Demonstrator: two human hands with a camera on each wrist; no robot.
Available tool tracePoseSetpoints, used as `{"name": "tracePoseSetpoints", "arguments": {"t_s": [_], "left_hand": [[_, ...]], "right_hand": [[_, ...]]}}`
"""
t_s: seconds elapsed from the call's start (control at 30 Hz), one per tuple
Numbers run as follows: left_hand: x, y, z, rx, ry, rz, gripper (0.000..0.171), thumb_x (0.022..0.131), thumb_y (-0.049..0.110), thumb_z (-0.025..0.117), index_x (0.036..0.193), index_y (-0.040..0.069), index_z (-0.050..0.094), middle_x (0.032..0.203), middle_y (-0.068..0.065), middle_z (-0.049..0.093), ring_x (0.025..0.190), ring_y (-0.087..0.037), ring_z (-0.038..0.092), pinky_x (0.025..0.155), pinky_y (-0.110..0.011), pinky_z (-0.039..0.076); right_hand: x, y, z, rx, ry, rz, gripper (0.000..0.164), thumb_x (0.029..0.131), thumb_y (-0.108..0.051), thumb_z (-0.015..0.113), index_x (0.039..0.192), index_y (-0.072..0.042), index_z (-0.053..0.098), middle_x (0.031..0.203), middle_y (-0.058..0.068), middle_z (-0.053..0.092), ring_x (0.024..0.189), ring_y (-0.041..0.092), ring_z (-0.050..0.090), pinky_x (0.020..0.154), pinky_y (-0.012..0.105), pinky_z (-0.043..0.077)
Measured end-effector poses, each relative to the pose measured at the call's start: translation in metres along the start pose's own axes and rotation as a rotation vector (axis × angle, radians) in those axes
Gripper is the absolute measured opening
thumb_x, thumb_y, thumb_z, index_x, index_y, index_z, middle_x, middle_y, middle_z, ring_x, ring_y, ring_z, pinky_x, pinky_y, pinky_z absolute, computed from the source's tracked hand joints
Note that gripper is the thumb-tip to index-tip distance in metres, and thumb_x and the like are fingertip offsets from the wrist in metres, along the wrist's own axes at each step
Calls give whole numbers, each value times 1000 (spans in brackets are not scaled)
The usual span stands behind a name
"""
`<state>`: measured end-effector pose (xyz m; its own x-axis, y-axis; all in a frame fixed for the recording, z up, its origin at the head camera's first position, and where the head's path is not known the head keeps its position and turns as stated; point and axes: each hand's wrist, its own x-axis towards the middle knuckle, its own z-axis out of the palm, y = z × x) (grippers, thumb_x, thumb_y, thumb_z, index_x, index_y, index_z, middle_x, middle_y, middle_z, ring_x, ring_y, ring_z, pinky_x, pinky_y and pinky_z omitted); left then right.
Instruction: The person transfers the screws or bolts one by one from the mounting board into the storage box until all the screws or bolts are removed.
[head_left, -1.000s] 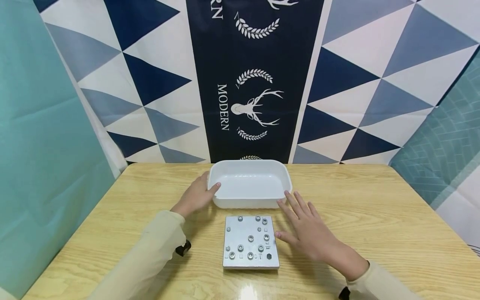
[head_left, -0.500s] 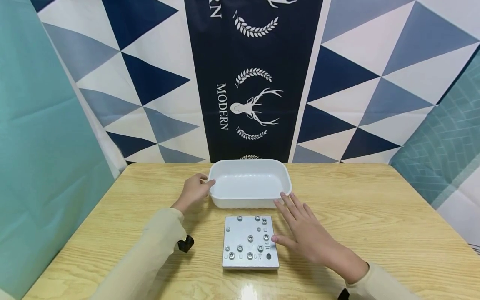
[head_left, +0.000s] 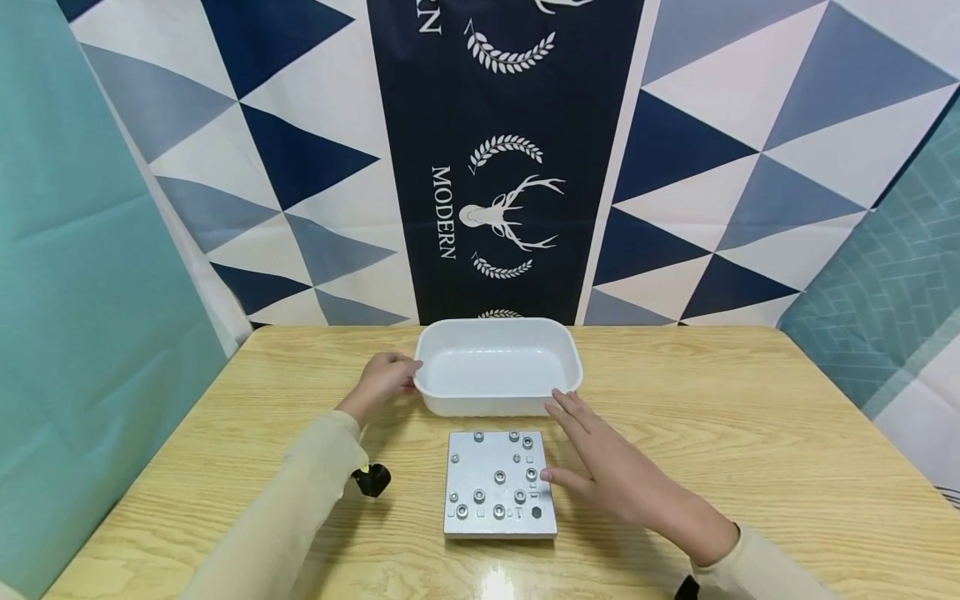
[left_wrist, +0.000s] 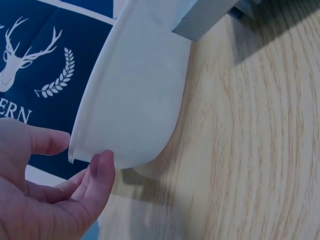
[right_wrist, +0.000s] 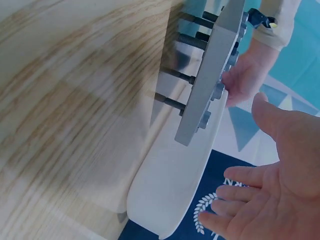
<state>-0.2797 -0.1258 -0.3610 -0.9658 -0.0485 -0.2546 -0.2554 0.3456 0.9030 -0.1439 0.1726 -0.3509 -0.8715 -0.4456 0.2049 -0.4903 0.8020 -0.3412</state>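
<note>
A white rectangular tray (head_left: pixel 498 406) sits toward the back of the wooden table. My left hand (head_left: pixel 378 385) is at its left end; in the left wrist view the thumb is right at the rim and the fingers lie by the outer wall, relaxed. A silver metal plate (head_left: pixel 489 460) with several hex socket bolts lies in front of the tray. Bolt shanks (right_wrist: pixel 176 103) stick out beneath it in the right wrist view. My right hand (head_left: pixel 609 471) spreads beside the plate, holding nothing; its fingertips overlap the tray's front right corner and its thumb tip the plate's right edge.
The light wooden table (head_left: pixel 712 433) ends at a patterned cloth backdrop (head_left: pixel 495 208) just behind the tray. A teal cloth (head_left: pixel 105 333) hangs at the left. Small black devices (head_left: pixel 372 479) are worn at the wrists.
My left hand has drawn back leftward, its thumb moving from inside the tray to the rim. My right hand's fingers have shifted slightly left and closer together. Tray and plate stay put.
</note>
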Motion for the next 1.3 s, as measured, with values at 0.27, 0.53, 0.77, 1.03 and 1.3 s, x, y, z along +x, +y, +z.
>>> {"name": "tracePoseSetpoints", "arguments": {"t_s": [0.27,0.53,0.77,1.03,1.3], "left_hand": [[2,-1,-3,-52,-15,-25,36,96,15,55,123,-9,53,107,-16,60,83,-13,59,97,-38,54],[4,-2,-10,-87,-69,-51,36,96,17,57,123,-6,57,94,-5,60,80,-11,58,96,-33,53],[8,-2,-11,-150,-78,-95,38,95,16,59,126,-5,56,91,-3,60,74,-7,59,101,-33,51],[10,-3,-10,-162,-76,-105,38,94,18,61,126,-3,57,93,-3,62,75,-7,60,96,-29,53],[8,-4,-10,-178,-69,-95,37,94,16,60,125,-5,57,88,-2,61,72,-6,59,91,-26,55]], "right_hand": [[4,-3,-2,-9,16,-12,65,87,-35,70,140,-6,46,151,17,39,138,38,40,107,52,43],[6,-1,-3,4,40,-26,60,86,-34,71,134,-4,52,144,20,47,133,39,46,105,53,45],[9,1,-9,17,59,-81,61,80,-25,78,132,-2,53,141,21,50,130,40,49,103,52,47],[14,8,-10,34,96,-153,59,75,-15,82,126,0,56,131,16,59,123,34,57,101,47,50],[18,10,-10,53,139,-193,45,74,-12,82,115,-5,64,114,6,69,109,23,65,93,41,55]]}}
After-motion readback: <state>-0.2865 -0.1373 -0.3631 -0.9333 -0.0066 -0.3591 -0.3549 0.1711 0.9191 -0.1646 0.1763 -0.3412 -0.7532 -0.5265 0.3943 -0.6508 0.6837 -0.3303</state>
